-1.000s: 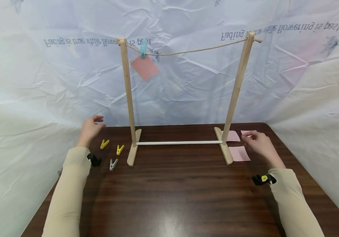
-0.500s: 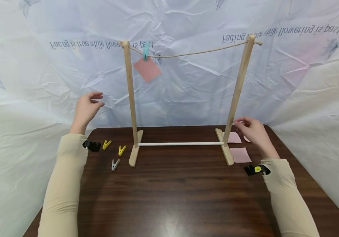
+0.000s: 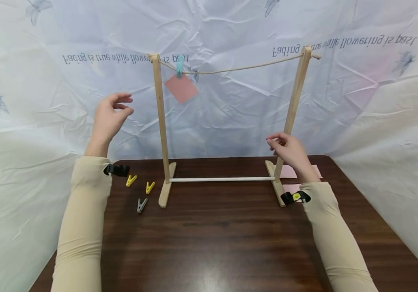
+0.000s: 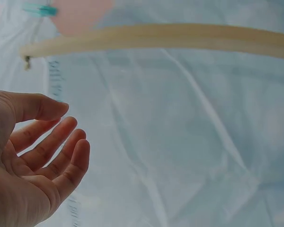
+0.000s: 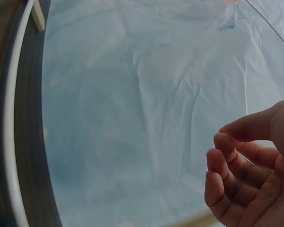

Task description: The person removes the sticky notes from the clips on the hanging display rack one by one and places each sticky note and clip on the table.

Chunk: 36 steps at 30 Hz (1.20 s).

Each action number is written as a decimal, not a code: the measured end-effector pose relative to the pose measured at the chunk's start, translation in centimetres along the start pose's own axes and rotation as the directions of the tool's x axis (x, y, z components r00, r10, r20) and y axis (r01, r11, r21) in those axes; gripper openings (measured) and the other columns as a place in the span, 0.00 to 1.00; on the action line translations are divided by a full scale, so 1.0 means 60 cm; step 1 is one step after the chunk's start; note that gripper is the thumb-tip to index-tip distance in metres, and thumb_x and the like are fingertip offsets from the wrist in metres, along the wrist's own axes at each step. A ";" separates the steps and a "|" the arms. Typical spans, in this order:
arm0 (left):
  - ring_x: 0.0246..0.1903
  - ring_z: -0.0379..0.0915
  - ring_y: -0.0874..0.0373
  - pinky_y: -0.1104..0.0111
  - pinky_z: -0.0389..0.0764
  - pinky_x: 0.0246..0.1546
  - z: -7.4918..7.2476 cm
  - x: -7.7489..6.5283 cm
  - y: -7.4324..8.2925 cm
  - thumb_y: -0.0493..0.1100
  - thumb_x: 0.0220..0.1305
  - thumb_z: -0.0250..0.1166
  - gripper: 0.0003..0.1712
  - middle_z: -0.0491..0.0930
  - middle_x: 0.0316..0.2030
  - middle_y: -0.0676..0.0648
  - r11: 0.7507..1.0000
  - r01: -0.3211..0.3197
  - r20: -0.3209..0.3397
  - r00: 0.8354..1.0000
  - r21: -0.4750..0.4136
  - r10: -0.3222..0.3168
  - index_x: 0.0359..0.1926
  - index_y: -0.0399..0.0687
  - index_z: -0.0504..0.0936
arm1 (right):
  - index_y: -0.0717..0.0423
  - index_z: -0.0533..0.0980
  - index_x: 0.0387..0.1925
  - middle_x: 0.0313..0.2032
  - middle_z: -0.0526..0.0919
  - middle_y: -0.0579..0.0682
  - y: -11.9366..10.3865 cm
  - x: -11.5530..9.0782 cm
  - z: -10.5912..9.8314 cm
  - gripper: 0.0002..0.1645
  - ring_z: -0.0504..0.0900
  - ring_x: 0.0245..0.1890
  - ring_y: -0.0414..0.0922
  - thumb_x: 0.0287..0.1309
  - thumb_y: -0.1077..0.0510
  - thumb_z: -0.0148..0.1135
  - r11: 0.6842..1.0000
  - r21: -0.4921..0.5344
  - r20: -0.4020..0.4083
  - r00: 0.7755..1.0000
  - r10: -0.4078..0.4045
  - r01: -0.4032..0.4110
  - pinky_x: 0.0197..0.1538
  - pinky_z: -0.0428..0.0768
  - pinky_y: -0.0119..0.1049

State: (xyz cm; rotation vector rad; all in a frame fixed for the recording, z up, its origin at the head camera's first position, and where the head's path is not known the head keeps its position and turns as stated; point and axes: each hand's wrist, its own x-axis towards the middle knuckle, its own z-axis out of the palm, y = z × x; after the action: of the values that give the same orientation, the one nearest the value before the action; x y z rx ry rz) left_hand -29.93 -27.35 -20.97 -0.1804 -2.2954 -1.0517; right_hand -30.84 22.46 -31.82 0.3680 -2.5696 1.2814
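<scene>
In the head view my left hand point(image 3: 108, 117) is raised left of the wooden stand point(image 3: 160, 117), above two yellow clothespins point(image 3: 131, 180) and a grey clothespin point(image 3: 141, 205) on the table. Its fingers bend loosely, and nothing shows between thumb and fingertips in the left wrist view. My right hand point(image 3: 289, 152) overlaps the stand's right post, fingers loosely curled. The right wrist view shows its thumb close to the index fingertip, with no object visible there. A pink paper square point(image 3: 181, 88) hangs from the stand's string point(image 3: 238, 69) by a light blue clothespin point(image 3: 179, 67).
Pink paper squares point(image 3: 288, 171) lie by the stand's right foot, partly hidden behind my right arm. A white rod point(image 3: 221, 179) joins the two feet low over the dark wooden table point(image 3: 201, 231). A printed white sheet point(image 3: 231, 121) hangs behind and at both sides.
My left hand has risen from near the table's back edge to beside the stand's left post. The right hand has moved up and left from the pink squares to the right post.
</scene>
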 end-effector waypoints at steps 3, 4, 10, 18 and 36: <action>0.41 0.76 0.67 0.77 0.74 0.37 -0.004 0.005 0.027 0.37 0.66 0.62 0.23 0.83 0.53 0.43 1.000 -0.024 -0.023 0.999 -0.013 0.024 0.62 0.45 0.81 | 0.55 0.81 0.54 0.36 0.84 0.54 -0.017 0.016 0.014 0.20 0.81 0.32 0.46 0.73 0.46 0.56 0.999 -0.012 -0.026 0.999 -0.043 0.043 0.36 0.80 0.37; 0.42 0.76 0.67 0.76 0.74 0.38 -0.006 0.006 0.035 0.37 0.66 0.62 0.24 0.83 0.54 0.44 0.999 -0.029 -0.024 0.999 -0.020 0.029 0.62 0.46 0.81 | 0.55 0.80 0.54 0.36 0.84 0.54 -0.023 0.021 0.018 0.20 0.81 0.32 0.46 0.73 0.46 0.56 0.998 -0.004 -0.032 0.998 -0.055 0.055 0.37 0.80 0.36; 0.45 0.76 0.63 0.74 0.75 0.43 -0.006 0.015 0.075 0.39 0.67 0.62 0.24 0.83 0.55 0.47 0.996 -0.063 -0.021 0.998 -0.060 0.062 0.63 0.51 0.80 | 0.55 0.80 0.55 0.37 0.83 0.54 -0.063 0.047 0.045 0.20 0.81 0.35 0.48 0.73 0.47 0.57 0.990 0.087 -0.056 0.993 -0.107 0.112 0.39 0.81 0.36; 0.47 0.76 0.60 0.71 0.76 0.46 0.001 0.025 0.129 0.38 0.68 0.63 0.24 0.82 0.55 0.46 0.990 -0.105 -0.033 0.994 -0.092 0.102 0.64 0.52 0.80 | 0.55 0.81 0.53 0.41 0.84 0.58 -0.112 0.084 0.074 0.17 0.83 0.41 0.55 0.72 0.49 0.59 0.966 0.206 -0.071 0.987 -0.146 0.158 0.43 0.82 0.42; 0.49 0.75 0.58 0.69 0.75 0.49 0.032 0.054 0.208 0.36 0.65 0.64 0.25 0.80 0.56 0.45 0.971 -0.162 0.044 0.984 -0.176 0.172 0.64 0.49 0.79 | 0.59 0.80 0.55 0.45 0.84 0.55 -0.205 0.129 0.128 0.17 0.82 0.46 0.53 0.71 0.53 0.61 0.911 0.362 -0.054 0.980 -0.189 0.196 0.43 0.81 0.38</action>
State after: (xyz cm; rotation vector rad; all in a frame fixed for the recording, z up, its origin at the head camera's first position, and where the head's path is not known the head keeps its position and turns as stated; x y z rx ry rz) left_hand -29.01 -17.94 -12.03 -0.4720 -2.1955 -1.1689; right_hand -34.83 8.23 -24.67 0.6590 -2.2028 1.6751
